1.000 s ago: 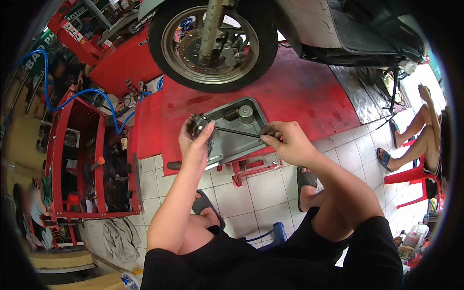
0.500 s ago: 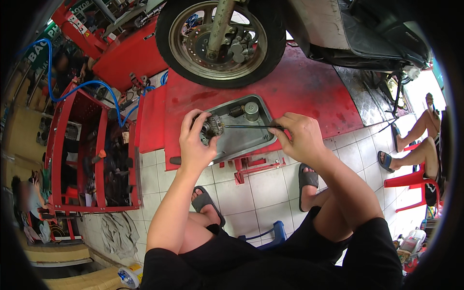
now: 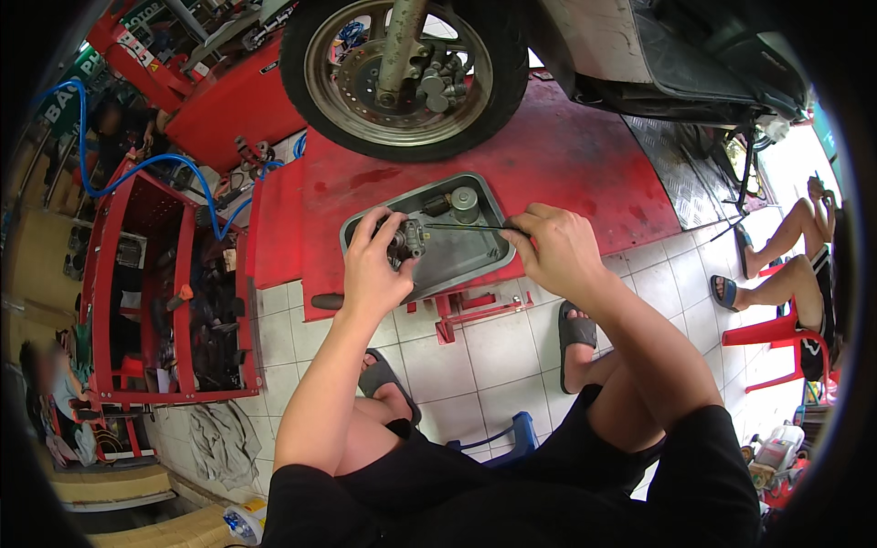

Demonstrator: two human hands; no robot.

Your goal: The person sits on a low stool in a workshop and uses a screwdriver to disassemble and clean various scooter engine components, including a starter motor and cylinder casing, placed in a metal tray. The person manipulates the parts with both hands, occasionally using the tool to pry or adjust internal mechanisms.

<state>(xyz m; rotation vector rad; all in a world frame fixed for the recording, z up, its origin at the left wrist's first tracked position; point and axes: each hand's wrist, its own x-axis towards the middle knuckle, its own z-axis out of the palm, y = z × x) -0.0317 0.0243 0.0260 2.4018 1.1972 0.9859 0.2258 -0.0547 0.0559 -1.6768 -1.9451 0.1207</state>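
My left hand (image 3: pixel 375 260) is closed round a small cast-metal part (image 3: pixel 409 239) above the left side of a grey metal tray (image 3: pixel 475 260). My right hand (image 3: pixel 557 247) grips a long thin dark rod-like tool (image 3: pixel 466 227), which points left with its tip at the metal part; whether it touches inside is too small to tell. In the tray's back right lie a silver cylinder (image 3: pixel 465 205) and a darker small piece (image 3: pixel 438 205). The tray is on a red platform (image 3: pixel 585 164).
A scooter's front wheel (image 3: pixel 402 132) stands behind the tray. A red tool cart (image 3: pixel 187 329) with a blue hose (image 3: pixel 216 210) is left. A person's bare legs (image 3: pixel 781 292) by a red chair (image 3: pixel 758 340) are right, another person (image 3: pixel 55 384) far left. A crumpled cloth (image 3: pixel 224 438) lies on the floor.
My left hand has turned the metal part, its fingers now over the top. The tool now lies more nearly level. My right hand has risen slightly.
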